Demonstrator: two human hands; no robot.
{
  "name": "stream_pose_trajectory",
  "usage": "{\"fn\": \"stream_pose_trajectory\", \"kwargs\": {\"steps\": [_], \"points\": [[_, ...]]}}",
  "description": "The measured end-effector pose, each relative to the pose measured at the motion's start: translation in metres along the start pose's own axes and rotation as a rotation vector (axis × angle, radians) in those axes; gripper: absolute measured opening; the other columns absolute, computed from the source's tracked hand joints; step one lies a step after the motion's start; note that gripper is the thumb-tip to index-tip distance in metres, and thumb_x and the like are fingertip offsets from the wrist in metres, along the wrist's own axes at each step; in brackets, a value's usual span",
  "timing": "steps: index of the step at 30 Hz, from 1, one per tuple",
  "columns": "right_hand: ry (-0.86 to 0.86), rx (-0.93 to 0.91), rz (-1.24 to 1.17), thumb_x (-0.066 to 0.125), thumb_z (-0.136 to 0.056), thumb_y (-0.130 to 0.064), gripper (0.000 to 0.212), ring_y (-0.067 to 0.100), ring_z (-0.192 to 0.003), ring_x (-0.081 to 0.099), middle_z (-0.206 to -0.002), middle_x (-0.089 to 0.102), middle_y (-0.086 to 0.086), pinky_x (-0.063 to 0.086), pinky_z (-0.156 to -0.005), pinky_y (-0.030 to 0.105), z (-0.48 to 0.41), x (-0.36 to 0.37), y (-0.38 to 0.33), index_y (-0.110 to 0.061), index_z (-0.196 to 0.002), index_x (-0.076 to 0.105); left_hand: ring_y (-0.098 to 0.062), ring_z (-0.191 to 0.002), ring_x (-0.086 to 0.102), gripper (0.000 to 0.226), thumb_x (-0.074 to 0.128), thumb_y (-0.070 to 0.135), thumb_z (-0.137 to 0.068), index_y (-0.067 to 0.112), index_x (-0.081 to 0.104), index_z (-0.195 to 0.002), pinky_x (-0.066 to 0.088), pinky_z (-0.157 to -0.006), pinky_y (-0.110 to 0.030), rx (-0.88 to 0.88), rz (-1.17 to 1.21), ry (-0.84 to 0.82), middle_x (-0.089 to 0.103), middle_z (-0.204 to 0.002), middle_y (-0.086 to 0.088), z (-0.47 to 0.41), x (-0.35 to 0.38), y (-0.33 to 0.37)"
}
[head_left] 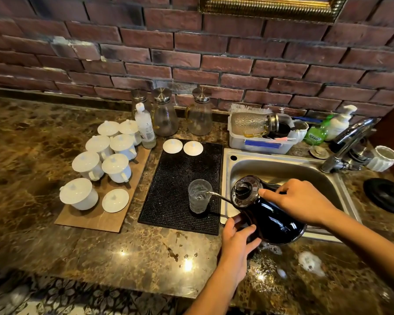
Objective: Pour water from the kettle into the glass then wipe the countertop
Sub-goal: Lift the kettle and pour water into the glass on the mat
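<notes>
A black gooseneck kettle [273,221] is tipped to the left over the sink's front edge. Its thin spout reaches the rim of a clear ribbed glass [199,196], and a stream of water runs into the glass, which holds some water. The glass stands upright on a black rubber mat [180,169]. My right hand [298,201] grips the kettle's handle from above, thumb near the lid. My left hand [238,235] supports the kettle's lower body from the left. Wet patches and foam [309,262] lie on the marble countertop [134,251] in front of the sink.
Several white lidded cups [100,160] stand on a board at left. Glass pitchers [164,114] and a bottle line the brick wall. The steel sink [282,169], faucet [348,144], dish tub [262,137], soap bottles and the kettle's base [387,196] are at right.
</notes>
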State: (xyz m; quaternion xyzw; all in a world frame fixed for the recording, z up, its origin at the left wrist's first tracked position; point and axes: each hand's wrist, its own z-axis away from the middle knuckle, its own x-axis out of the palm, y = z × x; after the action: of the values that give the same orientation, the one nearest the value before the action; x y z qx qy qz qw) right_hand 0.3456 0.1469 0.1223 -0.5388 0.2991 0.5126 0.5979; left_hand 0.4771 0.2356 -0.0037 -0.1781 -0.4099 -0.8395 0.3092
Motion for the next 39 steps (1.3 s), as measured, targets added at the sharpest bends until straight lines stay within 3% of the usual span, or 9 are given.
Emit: {"fn": "stream_pose_trajectory", "kwargs": {"steps": [8, 11, 15, 19, 24, 29, 34, 39], "points": [[0.003, -0.009, 0.011, 0.049, -0.081, -0.079, 0.072, 0.02, -0.045, 0.043, -0.042, 0.041, 0.0, 0.032, -0.054, 0.034, 0.004, 0.002, 0.0, -0.015, -0.049, 0.05, -0.026, -0.119, 0.066, 0.05, 0.068, -0.003, -0.089, 0.016, 0.055, -0.134, 0.055, -0.102, -0.052, 0.003, 0.033, 0.011, 0.059, -0.14, -0.012, 0.003, 0.001, -0.007], [0.0, -0.013, 0.013, 0.051, -0.084, -0.077, 0.069, 0.02, -0.044, 0.041, -0.042, 0.039, -0.001, 0.031, -0.054, 0.033, 0.007, 0.0, -0.002, -0.017, -0.049, 0.048, -0.028, -0.116, 0.067, 0.043, 0.066, -0.005, -0.089, 0.014, 0.059, -0.128, 0.057, -0.099, -0.051, -0.005, 0.046, 0.008, 0.061, -0.135, -0.015, 0.004, 0.002, -0.007], [-0.003, -0.016, 0.028, 0.05, -0.086, -0.076, 0.068, 0.02, -0.045, 0.044, -0.043, 0.042, 0.001, 0.031, -0.053, 0.033, 0.008, -0.002, -0.002, -0.018, -0.052, 0.058, -0.028, -0.117, 0.067, 0.042, 0.066, -0.006, -0.09, 0.014, 0.062, -0.126, 0.057, -0.099, -0.053, 0.002, 0.051, -0.007, 0.063, -0.135, -0.015, 0.004, 0.003, -0.006], [-0.005, -0.017, 0.035, 0.052, -0.088, -0.072, 0.067, 0.02, -0.045, 0.042, -0.044, 0.041, 0.0, 0.029, -0.052, 0.032, 0.01, -0.005, -0.005, -0.017, -0.051, 0.053, -0.028, -0.117, 0.067, 0.044, 0.067, -0.006, -0.089, 0.013, 0.06, -0.128, 0.056, -0.101, -0.054, -0.006, 0.058, 0.005, 0.059, -0.138, -0.016, 0.005, 0.006, -0.007], [-0.017, -0.014, 0.044, 0.054, -0.089, -0.07, 0.066, 0.019, -0.045, 0.041, -0.043, 0.04, 0.0, 0.029, -0.053, 0.033, 0.013, -0.01, -0.009, -0.017, -0.05, 0.05, -0.015, -0.088, 0.078, 0.04, 0.065, -0.007, -0.09, 0.012, 0.06, -0.125, 0.056, -0.101, -0.053, -0.013, 0.068, -0.003, 0.063, -0.133, -0.013, 0.011, 0.01, -0.005], [-0.013, -0.027, 0.067, 0.053, -0.09, -0.07, 0.067, 0.019, -0.044, 0.039, -0.044, 0.039, 0.001, 0.027, -0.051, 0.032, 0.014, -0.014, -0.011, -0.016, -0.051, 0.051, -0.018, -0.095, 0.074, 0.037, 0.063, -0.009, -0.091, 0.012, 0.06, -0.122, 0.056, -0.1, -0.053, -0.019, 0.089, -0.002, 0.067, -0.122, -0.011, 0.016, 0.014, -0.002], [0.0, -0.049, 0.081, 0.053, -0.09, -0.068, 0.068, 0.018, -0.042, 0.033, -0.04, 0.031, 0.001, 0.024, -0.05, 0.033, 0.017, -0.018, -0.015, -0.016, -0.047, 0.042, -0.029, -0.121, 0.064, 0.064, 0.07, -0.005, -0.086, 0.013, 0.049, -0.143, 0.058, -0.097, -0.053, -0.012, 0.107, 0.018, 0.052, -0.148, -0.019, 0.016, 0.014, -0.002], [0.01, -0.061, 0.094, 0.051, -0.09, -0.07, 0.069, 0.018, -0.042, 0.037, -0.04, 0.033, 0.0, 0.028, -0.051, 0.033, 0.018, -0.019, -0.017, -0.017, -0.046, 0.044, -0.028, -0.109, 0.068, 0.038, 0.063, -0.01, -0.09, 0.012, 0.06, -0.12, 0.058, -0.096, -0.053, -0.003, 0.127, -0.019, 0.064, -0.127, -0.02, 0.019, 0.017, 0.002]]}}
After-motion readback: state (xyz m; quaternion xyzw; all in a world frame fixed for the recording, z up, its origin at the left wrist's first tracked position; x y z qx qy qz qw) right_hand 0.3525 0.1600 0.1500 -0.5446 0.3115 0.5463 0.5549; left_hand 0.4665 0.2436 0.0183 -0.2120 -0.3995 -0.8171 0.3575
